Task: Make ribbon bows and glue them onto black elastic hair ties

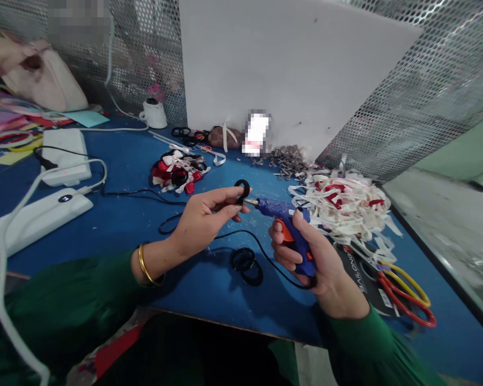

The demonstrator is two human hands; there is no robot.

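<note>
My left hand (203, 217) pinches a small black hair tie (242, 188) between thumb and fingers above the middle of the table. A blue hot glue gun (284, 212) with an orange trigger is wrapped in my right hand (316, 257). Its metal nozzle points left and is at the hair tie, touching or very close to it. Below the hands, several black hair ties (247, 265) lie on the blue table (193, 289). The glue gun's black cord runs from its handle across the table to the left.
Ribbon pieces (348, 206) are heaped at right, near red-and-yellow-handled scissors (406, 297). A red, white and black bow pile (179, 170) lies behind my left hand. Metal clips (290, 161) and a phone (256, 134) are at the back; white power strips (36, 220) are at left.
</note>
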